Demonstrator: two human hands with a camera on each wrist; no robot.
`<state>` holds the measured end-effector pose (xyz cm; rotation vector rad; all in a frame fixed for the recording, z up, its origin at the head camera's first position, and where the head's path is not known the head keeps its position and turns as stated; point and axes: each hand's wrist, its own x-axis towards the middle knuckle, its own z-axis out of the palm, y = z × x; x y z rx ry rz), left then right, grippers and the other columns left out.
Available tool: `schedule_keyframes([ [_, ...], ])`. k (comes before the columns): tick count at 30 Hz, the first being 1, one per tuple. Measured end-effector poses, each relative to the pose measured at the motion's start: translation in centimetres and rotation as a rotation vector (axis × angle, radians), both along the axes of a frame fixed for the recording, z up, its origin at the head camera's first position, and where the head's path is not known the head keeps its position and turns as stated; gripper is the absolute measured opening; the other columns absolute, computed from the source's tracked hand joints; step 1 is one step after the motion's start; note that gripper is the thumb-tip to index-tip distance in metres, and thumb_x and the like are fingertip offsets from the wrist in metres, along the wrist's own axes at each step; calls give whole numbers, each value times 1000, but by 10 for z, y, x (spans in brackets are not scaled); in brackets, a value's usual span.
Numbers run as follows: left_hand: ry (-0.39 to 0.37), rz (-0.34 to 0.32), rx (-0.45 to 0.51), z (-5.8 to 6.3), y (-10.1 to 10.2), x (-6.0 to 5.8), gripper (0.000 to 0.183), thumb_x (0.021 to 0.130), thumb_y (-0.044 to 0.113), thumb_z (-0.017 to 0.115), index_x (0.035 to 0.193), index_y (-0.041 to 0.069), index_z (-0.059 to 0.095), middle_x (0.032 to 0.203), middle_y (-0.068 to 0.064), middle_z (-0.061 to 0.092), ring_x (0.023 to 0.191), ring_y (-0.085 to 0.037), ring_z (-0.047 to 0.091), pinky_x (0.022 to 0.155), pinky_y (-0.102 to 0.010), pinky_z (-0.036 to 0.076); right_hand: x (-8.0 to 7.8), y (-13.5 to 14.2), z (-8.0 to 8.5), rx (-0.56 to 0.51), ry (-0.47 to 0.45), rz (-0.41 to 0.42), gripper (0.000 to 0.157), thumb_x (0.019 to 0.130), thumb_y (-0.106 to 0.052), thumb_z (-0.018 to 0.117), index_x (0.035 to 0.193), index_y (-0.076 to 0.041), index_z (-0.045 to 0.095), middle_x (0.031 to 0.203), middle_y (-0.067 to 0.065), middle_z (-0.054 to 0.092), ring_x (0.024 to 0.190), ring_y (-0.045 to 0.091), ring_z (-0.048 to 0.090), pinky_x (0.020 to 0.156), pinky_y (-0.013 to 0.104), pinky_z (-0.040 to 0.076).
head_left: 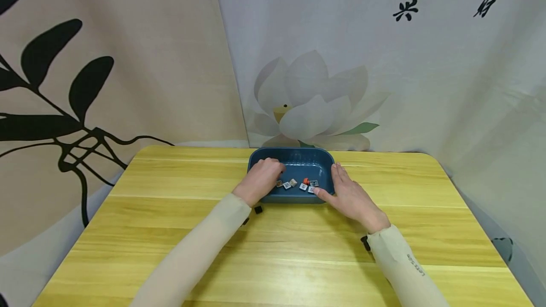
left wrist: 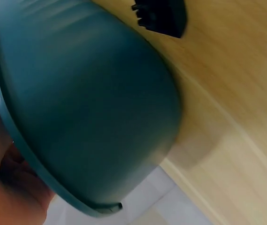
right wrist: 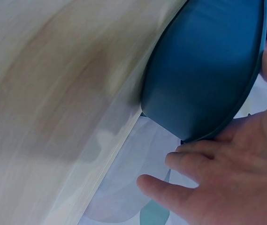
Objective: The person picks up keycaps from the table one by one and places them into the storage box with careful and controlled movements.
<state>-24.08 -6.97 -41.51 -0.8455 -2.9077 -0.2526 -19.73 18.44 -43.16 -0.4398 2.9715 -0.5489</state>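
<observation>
A dark blue tray [head_left: 307, 199] stands near the table's back edge, with several small printed blocks [head_left: 286, 185] and an orange piece [head_left: 306, 181] scattered along its near side. My left hand [head_left: 264, 176] reaches over the tray's left side with bent fingers; its fingertips point down inside, and I cannot tell whether they pinch anything. On the other side, my right hand [head_left: 351, 198] lies along the right rim with fingers straight. Its thumb extends over the near right corner, beside a white block [head_left: 312, 189]. Both wrist views show the tray's outer wall [left wrist: 100, 103] with the hand at the rim.
On the wooden table [head_left: 298, 259], a small black piece [head_left: 258, 209] lies in front of the tray's near left corner. It has a notched edge in the left wrist view. Behind the table hangs a printed curtain [head_left: 426, 84].
</observation>
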Motion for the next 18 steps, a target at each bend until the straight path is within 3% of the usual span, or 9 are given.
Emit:
schedule_keyframes([
  [13,-35,22,-28,-7,19,-13,18,92,7,66,106,13,76,100,-1,71,76,-12,62,71,-27,55,0,1,1,-12,-22,-11,103,91,-69,44,152,6,8,158,23,8,144,38,14,110,55,24],
  [18,-70,26,-20,-9,20,-16,17,92,6,65,105,12,75,100,-1,71,79,-12,63,73,-26,55,1,1,1,-14,-21,-6,106,89,-73,40,152,6,8,158,23,8,144,39,14,110,56,25],
])
